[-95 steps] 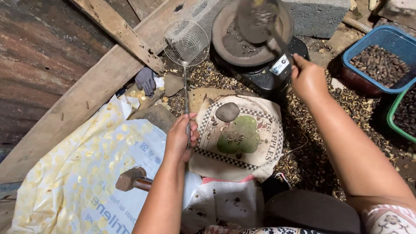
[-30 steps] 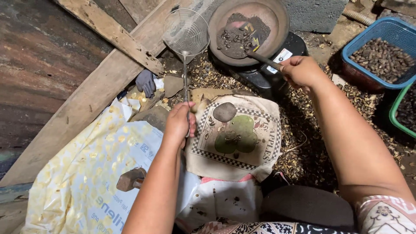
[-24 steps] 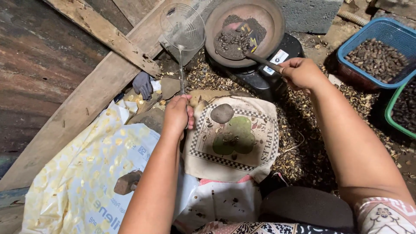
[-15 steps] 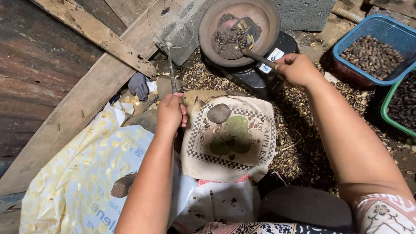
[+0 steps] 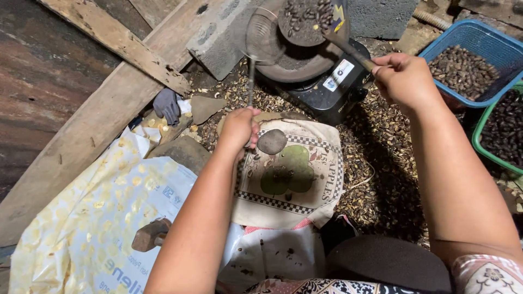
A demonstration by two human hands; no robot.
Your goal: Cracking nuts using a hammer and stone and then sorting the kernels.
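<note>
Left hand: the left hand (image 5: 238,126) is closed around the thin metal handle of a wire skimmer (image 5: 262,37), whose round mesh bowl is raised beside the pan, just left of the scoop.
Right hand: the right hand (image 5: 404,80) is clenched on the handle of a scoop (image 5: 308,19), lifted and loaded with dark roasted seeds.
Scoop position: its bowl hangs over the pan, touching or just beside the skimmer's mesh; which of the two cannot be told.
Pan: a round, dark pan (image 5: 305,61) sits on a black burner (image 5: 332,87), mostly covered by the two tools.
Cloth: a printed cloth (image 5: 297,174) with a checked border and green apples lies below the left hand, with a flat grey stone (image 5: 272,141) on it, just beside the left hand's fingers.
Baskets: a blue basket (image 5: 473,54) of dark seeds stands to the right of the right hand; a green basket (image 5: 498,139) with more seeds is next to it.
Floor: broken shells (image 5: 381,163) litter the ground around the cloth.
Left side: a hammer (image 5: 150,235) rests on a white and yellow plastic sack (image 5: 103,207); a grey glove (image 5: 166,105) lies near a wooden plank (image 5: 117,41).
</note>
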